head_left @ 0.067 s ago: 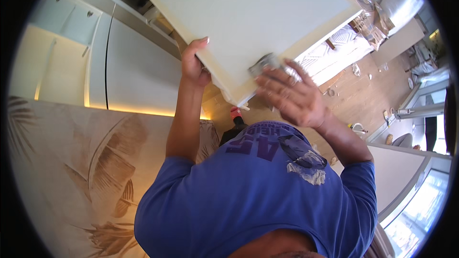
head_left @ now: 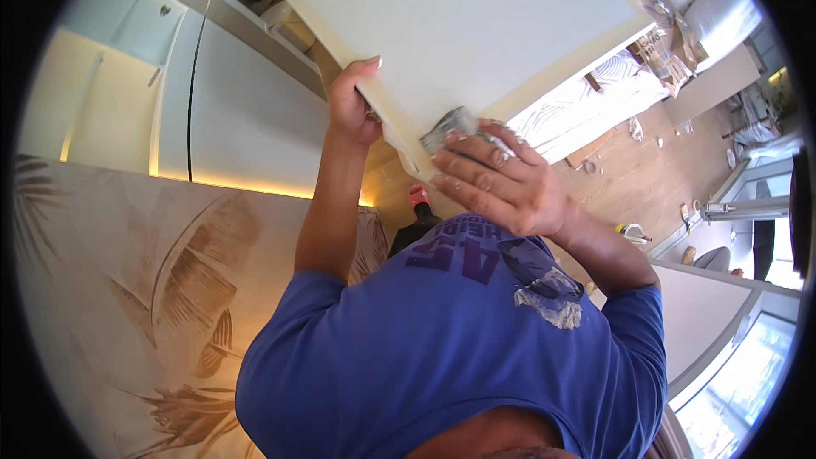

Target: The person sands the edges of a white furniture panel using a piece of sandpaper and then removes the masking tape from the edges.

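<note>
A large white panel [head_left: 476, 25] with yellowish borders is tilted in front of me. My left hand [head_left: 352, 102] grips its left edge near the lower corner, thumb on the upper face and fingers wrapped beneath. Under the fingertips of my right hand [head_left: 501, 174] is a grey sanding pad [head_left: 449, 126], crumpled like folded sandpaper. It lies against the panel's face close to the lower corner. Pale dust or filler marks the right fingers, which partly cover the pad.
White cabinets [head_left: 255, 102] with warm strip lighting line the left, beside a leaf-patterned wall panel [head_left: 195, 280]. A patterned white cloth [head_left: 586, 110] lies beyond the board. Scraps litter the wooden floor [head_left: 633, 153] at right, near a glazed door [head_left: 739, 370].
My right hand has slid the sanding pad left and slightly down, toward the panel's lower corner. The left hand keeps its grip, and the panel sits slightly shifted to the right in view.
</note>
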`<action>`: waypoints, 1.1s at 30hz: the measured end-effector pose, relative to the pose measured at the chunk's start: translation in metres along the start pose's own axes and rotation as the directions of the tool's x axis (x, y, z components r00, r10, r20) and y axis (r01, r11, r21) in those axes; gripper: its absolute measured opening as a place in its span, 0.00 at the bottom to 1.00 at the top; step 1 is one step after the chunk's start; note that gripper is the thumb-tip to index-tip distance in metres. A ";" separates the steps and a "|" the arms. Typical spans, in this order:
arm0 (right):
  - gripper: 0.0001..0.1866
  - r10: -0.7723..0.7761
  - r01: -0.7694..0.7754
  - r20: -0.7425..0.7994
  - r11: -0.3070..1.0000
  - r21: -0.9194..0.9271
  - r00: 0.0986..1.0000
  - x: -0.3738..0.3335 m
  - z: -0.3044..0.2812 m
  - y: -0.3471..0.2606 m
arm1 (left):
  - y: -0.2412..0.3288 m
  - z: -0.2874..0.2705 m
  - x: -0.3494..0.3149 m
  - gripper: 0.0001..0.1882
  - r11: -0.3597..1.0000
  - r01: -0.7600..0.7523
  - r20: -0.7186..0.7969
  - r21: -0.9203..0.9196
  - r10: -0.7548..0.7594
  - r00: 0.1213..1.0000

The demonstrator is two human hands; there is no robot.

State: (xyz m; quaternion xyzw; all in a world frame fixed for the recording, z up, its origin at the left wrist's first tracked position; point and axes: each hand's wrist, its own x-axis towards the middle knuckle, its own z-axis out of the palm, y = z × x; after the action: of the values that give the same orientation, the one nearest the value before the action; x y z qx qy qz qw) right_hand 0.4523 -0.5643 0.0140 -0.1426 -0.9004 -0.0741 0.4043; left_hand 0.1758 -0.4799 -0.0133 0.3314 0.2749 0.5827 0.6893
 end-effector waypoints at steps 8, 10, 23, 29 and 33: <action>0.14 0.022 -0.022 -0.025 0.999 -0.023 0.999 -0.019 0.001 0.032 | -0.002 0.004 -0.005 0.14 0.999 -0.008 -0.068 0.049 0.012 0.998; 0.14 0.015 -0.015 0.006 1.000 0.026 1.000 -0.012 0.003 0.016 | -0.003 0.001 -0.003 0.13 0.999 0.000 -0.054 0.041 0.002 0.999; 0.18 -0.006 0.004 0.067 0.999 0.038 0.998 -0.019 -0.007 0.016 | -0.007 -0.008 0.002 0.16 1.000 0.015 -0.043 -0.026 -0.016 0.999; 0.18 0.103 -0.102 0.025 0.994 -0.022 0.994 -0.017 -0.026 0.041 | -0.003 -0.002 -0.008 0.22 0.999 -0.027 0.013 -0.036 0.028 1.000; 0.14 0.293 -0.334 -0.182 0.901 -0.277 0.939 -0.067 -0.061 0.133 | 0.000 -0.007 -0.006 0.27 1.000 -0.020 0.044 -0.013 0.021 0.999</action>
State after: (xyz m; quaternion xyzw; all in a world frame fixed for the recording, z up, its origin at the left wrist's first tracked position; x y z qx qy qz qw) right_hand 0.5804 -0.4668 0.0068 -0.3409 -0.8138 -0.1549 0.4445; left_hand 0.1697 -0.4852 -0.0180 0.3429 0.2525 0.5838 0.6912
